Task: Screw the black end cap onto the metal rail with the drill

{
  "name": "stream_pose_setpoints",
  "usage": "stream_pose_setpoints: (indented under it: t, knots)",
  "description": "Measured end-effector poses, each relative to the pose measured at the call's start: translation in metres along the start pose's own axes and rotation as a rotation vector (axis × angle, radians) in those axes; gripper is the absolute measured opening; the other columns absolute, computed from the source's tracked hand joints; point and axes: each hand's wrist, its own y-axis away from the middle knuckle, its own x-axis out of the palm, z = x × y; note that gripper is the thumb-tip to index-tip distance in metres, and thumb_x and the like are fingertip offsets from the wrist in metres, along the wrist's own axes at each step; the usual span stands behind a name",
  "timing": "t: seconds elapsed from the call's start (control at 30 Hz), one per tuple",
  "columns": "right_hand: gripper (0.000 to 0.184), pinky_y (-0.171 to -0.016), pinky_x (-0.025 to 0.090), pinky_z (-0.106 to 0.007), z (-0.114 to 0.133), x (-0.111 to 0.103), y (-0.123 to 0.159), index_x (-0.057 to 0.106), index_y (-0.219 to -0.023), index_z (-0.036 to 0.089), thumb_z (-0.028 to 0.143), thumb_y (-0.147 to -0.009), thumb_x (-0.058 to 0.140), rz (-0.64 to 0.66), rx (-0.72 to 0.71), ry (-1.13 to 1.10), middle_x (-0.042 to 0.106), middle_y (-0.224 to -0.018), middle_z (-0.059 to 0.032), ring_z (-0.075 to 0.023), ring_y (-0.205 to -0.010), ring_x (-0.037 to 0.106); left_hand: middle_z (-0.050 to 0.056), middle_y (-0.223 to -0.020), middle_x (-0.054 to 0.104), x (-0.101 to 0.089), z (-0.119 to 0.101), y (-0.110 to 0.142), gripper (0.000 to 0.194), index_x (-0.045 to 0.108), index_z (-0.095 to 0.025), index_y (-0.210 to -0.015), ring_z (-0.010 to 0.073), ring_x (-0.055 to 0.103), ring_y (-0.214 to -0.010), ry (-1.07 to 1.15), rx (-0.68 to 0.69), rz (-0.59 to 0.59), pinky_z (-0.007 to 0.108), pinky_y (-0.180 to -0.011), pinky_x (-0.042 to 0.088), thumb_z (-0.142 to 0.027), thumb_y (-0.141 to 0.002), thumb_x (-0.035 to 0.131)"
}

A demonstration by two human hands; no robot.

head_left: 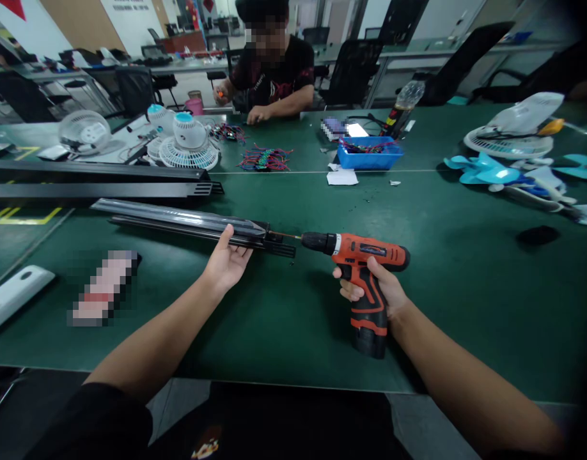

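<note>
My right hand (370,286) is wrapped round the grip of an orange and black cordless drill (365,255), held level above the green table (274,319). Its bit points left and meets the right end of a long black metal rail (178,220) lying on the table. My left hand (229,259) cups that rail near its right end, thumb up against its side and fingers underneath.
More black rails (96,179) lie at the left, small white fans (188,144) behind them. A blue bin (369,153), wire bundles (265,158) and blue fan blades (490,171) sit farther back. A person in a black shirt (274,70) works across the table. A white part (13,295) lies near left.
</note>
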Motion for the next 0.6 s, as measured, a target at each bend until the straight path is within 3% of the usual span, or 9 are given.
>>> stream_pose_setpoints:
  t: [0.23, 0.6]
  knots:
    - [0.046, -0.05, 0.047, -0.027, 0.006, 0.006, -0.001, 0.072, -0.103, 0.018, 0.06, -0.086, 0.077, -0.042, -0.026, 0.001, 0.072, -0.089, -0.006, -0.0099, -0.053, 0.045, 0.006, -0.101, 0.083, -0.006, 0.002, -0.003, 0.026, 0.073, -0.019, -0.123, 0.019, 0.079, -0.101, -0.026, 0.002, 0.019, 0.033, -0.108, 0.055, -0.033, -0.101, 0.067]
    - [0.043, -0.049, 0.047, -0.027, 0.008, 0.011, 0.0, 0.072, -0.103, 0.017, 0.055, -0.084, 0.078, -0.068, -0.026, 0.003, 0.071, -0.089, -0.0057, -0.0096, -0.052, 0.045, 0.006, -0.104, 0.083, -0.004, 0.002, 0.0, 0.023, 0.074, -0.019, -0.115, 0.0195, 0.078, -0.105, -0.048, 0.011, 0.016, 0.032, -0.11, 0.054, -0.036, -0.101, 0.068]
